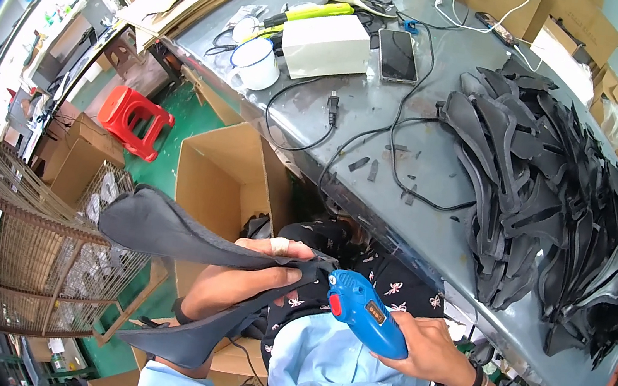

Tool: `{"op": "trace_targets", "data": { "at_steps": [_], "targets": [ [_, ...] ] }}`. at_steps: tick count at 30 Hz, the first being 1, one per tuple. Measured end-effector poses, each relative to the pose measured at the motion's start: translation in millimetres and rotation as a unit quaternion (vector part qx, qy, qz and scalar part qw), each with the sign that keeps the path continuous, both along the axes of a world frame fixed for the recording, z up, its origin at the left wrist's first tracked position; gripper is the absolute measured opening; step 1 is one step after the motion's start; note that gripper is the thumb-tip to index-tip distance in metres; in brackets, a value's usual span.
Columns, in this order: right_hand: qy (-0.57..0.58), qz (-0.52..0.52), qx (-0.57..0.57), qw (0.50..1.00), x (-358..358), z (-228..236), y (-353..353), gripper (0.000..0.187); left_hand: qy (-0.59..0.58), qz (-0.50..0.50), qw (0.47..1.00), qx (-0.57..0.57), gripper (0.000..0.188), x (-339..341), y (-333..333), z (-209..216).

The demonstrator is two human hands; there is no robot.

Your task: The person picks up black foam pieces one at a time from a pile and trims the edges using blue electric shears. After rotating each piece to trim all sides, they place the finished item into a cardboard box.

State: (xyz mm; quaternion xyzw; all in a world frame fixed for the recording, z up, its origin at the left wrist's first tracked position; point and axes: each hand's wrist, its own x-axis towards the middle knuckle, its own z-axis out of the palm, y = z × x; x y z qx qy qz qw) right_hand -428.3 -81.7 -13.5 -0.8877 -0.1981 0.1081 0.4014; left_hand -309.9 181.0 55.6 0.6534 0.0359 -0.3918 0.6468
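My left hand [234,286] pinches a dark grey, curved, padded-looking piece [164,227] between thumb and fingers. One long lobe of it sticks out to the left, and another hangs below my wrist. A light-coloured wrap circles one finger. In my right hand [435,352] is a blue handheld power tool [377,328] with a red button. The tool's front end meets the right end of the grey piece, close to my left fingertips. Its working tip is hidden there, so I cannot tell whether it touches.
Many similar dark pieces [516,158] lie heaped on the metal table [296,113]. Black cables, small scraps, a phone [398,55], a white box [326,47] and an enamel mug [256,63] also lie there. An open carton [223,162], wire basket [42,259] and red stool [131,119] stand left.
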Motion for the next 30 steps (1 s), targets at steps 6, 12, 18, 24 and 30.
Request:
{"op": "trace_targets", "data": {
  "at_steps": [6,12,18,24,30],
  "targets": [
    [0.001,0.017,-0.023,1.0,-2.2,-1.7,0.7,0.052,-0.055,-0.099,0.992,0.048,0.024,3.8,-3.5,-4.9],
    [-0.002,0.024,-0.011,1.0,-2.3,2.9,4.3,0.052,-0.155,-0.158,0.974,0.048,0.03,5.5,-3.7,-43.0],
    [-0.002,0.027,0.036,0.999,1.9,4.3,12.0,0.048,-0.182,-0.151,0.972,-0.007,0.029,4.8,-15.5,-74.0],
    [-0.009,0.001,0.045,0.999,1.8,-4.4,14.0,0.05,-0.207,-0.076,0.975,-0.038,0.031,13.8,-8.2,-31.5],
    [-0.019,-0.003,0.037,0.999,6.8,-5.6,13.5,0.052,-0.378,0.308,0.842,-0.231,0.036,-0.6,-18.2,-26.1]
  ]
}}
